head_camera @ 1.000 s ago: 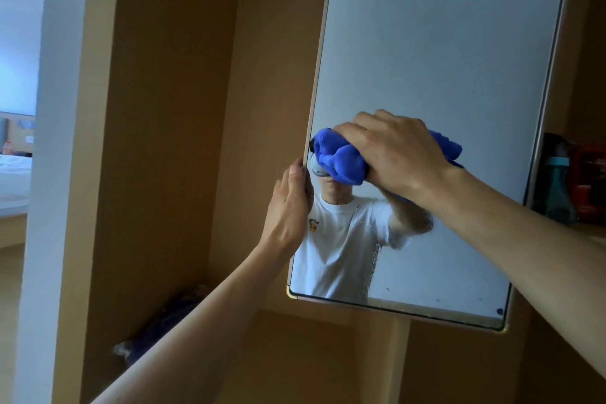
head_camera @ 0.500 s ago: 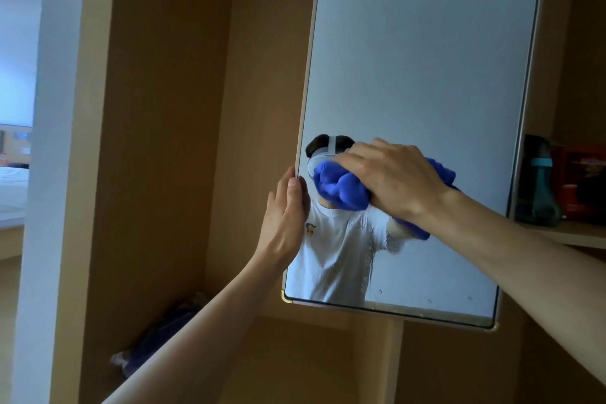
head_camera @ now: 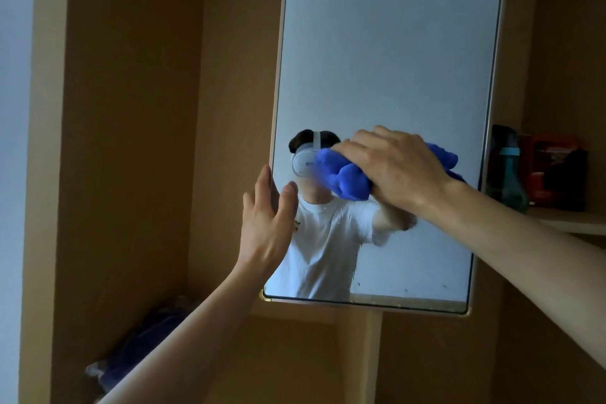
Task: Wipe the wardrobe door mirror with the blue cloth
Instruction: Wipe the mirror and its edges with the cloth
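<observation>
One tall mirror [head_camera: 387, 59] with a thin pale frame fills the wardrobe door, which stands open in front of a tan wooden wardrobe. Two bare hands reach up to it.

The right hand [head_camera: 396, 167] curls its fingers over one bunched blue cloth [head_camera: 344, 179] and presses it against the glass. The cloth sits in the lower half of the mirror, about midway between the left and right edges. A wide stretch of bare glass lies above it, up to the top of the view, and a shorter band lies below, down to the bottom edge. A few small specks dot the glass near the bottom right corner.

The left hand [head_camera: 265, 223] is at the mirror's left edge, level with the cloth. Its fingers are straight and slightly spread, and the thumb is in front of the glass. Whether it touches the edge is unclear.

The mirror reflects a person in a white T-shirt and a white headset.

Beside the right edge, one shelf [head_camera: 570, 221] holds one teal-capped bottle [head_camera: 508, 174] and one red box [head_camera: 554, 170]. Left of the door, the open compartment has one dark blue bundle [head_camera: 141, 351] low in its corner.
</observation>
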A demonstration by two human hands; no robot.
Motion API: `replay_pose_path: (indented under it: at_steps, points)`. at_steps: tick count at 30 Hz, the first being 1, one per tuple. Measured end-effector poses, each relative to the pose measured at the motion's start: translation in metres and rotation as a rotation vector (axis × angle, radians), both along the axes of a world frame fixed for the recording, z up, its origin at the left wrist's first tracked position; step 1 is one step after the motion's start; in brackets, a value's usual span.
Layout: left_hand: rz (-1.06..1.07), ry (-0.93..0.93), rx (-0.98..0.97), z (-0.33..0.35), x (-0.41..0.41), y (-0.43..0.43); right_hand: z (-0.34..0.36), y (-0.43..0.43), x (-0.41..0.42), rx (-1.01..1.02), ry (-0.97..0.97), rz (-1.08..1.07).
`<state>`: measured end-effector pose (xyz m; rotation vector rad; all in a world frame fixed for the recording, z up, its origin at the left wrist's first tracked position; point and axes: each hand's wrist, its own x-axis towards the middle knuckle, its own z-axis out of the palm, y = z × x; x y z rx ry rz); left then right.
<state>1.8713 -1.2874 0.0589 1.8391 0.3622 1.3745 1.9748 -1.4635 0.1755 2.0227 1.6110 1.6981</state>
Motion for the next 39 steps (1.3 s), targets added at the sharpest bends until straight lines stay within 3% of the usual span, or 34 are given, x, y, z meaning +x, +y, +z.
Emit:
replay_pose_path:
  at_steps: [10,22,34,39]
  points:
    - [0.051,0.024,-0.011,-0.004,-0.001,-0.015,-0.027,-0.018,0.009,-0.115,0.060,-0.063]
    - [0.160,0.076,-0.023,-0.002,0.009,-0.034,0.039,-0.051,0.023,0.056,0.078,-0.011]
    - [0.176,0.070,-0.025,-0.005,0.009,-0.039,-0.024,-0.082,0.046,-0.083,0.105,0.049]
    - [0.172,0.087,-0.020,-0.005,0.007,-0.041,-0.015,-0.086,0.049,-0.069,0.086,0.023]
